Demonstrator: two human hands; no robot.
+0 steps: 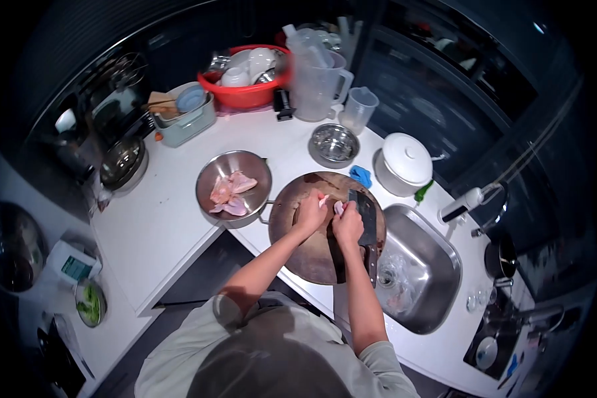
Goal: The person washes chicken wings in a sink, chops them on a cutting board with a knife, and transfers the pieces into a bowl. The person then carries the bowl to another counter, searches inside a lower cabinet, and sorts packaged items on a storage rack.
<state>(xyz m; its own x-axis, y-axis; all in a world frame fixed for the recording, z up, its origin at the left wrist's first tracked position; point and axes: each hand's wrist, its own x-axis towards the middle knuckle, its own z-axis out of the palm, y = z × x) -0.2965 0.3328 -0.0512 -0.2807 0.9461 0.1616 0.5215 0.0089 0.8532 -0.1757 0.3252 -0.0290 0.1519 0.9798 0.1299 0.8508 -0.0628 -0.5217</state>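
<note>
Above a round wooden chopping board (298,255), my left hand (310,213) is closed with a small pale piece of raw chicken (324,199) at its fingertips. Close by on the right, my right hand (349,227) pinches another pale pink piece (339,208). A gap separates the two pieces. Under and beside my right hand, a cleaver (371,222) lies along the board's right side, its dark handle pointing toward me. Left of the board, a steel pan (205,176) holds several pieces of raw chicken (232,191).
A steel sink (444,265) with a clear plastic bag (397,292) adjoins the board on the right. Behind stand a metal bowl (333,144), a blue cloth (360,175), a white lidded pot (404,166), plastic jugs (312,86) and a red basin (245,98) of dishes.
</note>
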